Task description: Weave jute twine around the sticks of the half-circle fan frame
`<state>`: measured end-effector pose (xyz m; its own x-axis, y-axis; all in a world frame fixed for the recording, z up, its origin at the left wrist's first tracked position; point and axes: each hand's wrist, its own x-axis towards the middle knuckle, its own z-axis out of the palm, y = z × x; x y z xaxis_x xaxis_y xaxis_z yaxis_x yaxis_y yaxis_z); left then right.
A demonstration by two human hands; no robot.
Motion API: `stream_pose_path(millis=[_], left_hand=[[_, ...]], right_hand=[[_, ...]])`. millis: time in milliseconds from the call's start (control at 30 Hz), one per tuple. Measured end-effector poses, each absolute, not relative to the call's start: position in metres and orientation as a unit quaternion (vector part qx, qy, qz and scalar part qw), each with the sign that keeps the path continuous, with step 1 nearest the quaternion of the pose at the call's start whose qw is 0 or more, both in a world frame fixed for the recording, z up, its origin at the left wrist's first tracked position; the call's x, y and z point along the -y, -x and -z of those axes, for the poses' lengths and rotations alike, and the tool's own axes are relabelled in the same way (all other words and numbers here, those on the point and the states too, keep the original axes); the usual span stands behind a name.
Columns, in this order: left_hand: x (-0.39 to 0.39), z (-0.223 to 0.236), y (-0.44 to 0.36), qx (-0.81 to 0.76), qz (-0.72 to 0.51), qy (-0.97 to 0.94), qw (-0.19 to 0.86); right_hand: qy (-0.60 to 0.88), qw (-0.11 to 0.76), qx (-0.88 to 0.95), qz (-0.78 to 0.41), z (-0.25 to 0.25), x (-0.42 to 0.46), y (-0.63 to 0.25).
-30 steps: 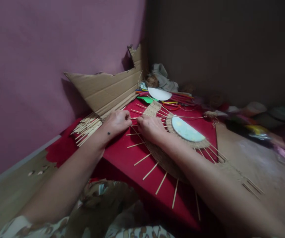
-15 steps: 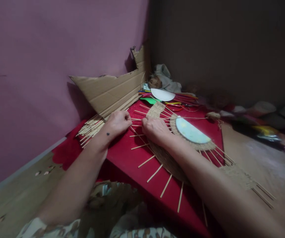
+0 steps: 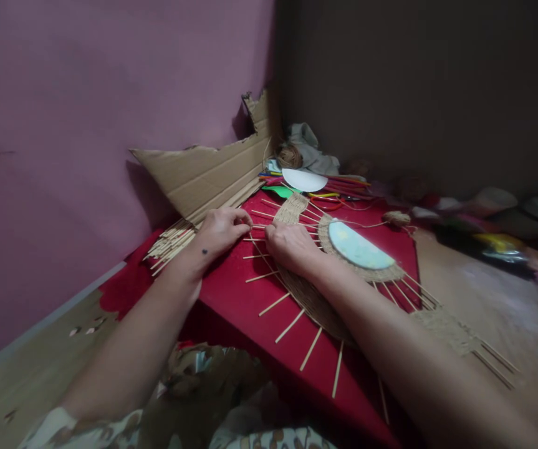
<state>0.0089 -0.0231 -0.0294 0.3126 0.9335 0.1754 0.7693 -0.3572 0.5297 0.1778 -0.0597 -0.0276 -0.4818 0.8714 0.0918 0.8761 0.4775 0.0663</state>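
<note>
On the red cloth (image 3: 231, 318), as I see it thru the head cam, lies a woven mat (image 3: 308, 300) w/ thin sticks poking out all round its edge; its far R end goes past the cloth, over a brown surface (image 3: 474, 284). The L hand (image 3: 224, 226) is up by the tips of the mat's sticks, thumb & finger pinched tog. on a bit of twine (image 3: 258, 247) that slants down to the mat. The R hand (image 3: 291, 243) is curled up small on top of the woven part, v. near the L hand but not touching it. Its fingers are bent under, so I can't tell what it's got hold of. Set in the mat is a pale blue half circle (image 3: 360, 246) w/ yellow spots. Just beside the L wrist is a pile of loose sticks (image 3: 170, 244), & a torn bit of cardboard (image 3: 207, 178) stands behind, by the purple wall (image 3: 110, 81). Farther back I see a ball of string (image 3: 290, 156), a white half circle (image 3: 303, 180) & sth flat & green (image 3: 278, 191). The stuff off to the R is too blurry to name.
</note>
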Motion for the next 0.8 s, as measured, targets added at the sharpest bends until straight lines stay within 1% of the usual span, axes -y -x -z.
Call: stream_pose_path(millis=[100,167,267,367,467,533,633,800], left_hand=[[0.015,0.029,-0.017,-0.451,-0.226,-0.858,0.094],[0.006,0.027,-0.024,-0.408,-0.197,-0.889,0.067],[-0.005,0.024,-0.033,-0.376,-0.153,-0.910,0.079],[-0.008,0.023,-0.040,-0.371,-0.145,-0.909,0.125],[-0.006,0.024,-0.043,-0.389,-0.174,-0.888,0.174],[-0.004,0.026,-0.044,-0.400,-0.191,-0.876,0.191],[-0.005,0.029,-0.045,-0.407,-0.201,-0.869,0.197],[-0.004,0.029,-0.045,-0.418,-0.208,-0.865,0.187]], right_hand=[[0.507,0.046,0.860,0.033,0.029,0.061,-0.180],[0.500,0.079,0.862,0.008,0.029,0.062,-0.184],[0.484,0.143,0.863,-0.030,0.023,0.069,-0.196],[0.507,0.181,0.842,-0.041,0.012,0.087,-0.217],[0.538,0.179,0.822,-0.056,0.002,0.118,-0.245],[0.562,0.152,0.811,-0.050,0.000,0.143,-0.262],[0.586,0.122,0.799,-0.047,0.006,0.179,-0.276],[0.570,0.084,0.815,-0.055,0.019,0.213,-0.272]])
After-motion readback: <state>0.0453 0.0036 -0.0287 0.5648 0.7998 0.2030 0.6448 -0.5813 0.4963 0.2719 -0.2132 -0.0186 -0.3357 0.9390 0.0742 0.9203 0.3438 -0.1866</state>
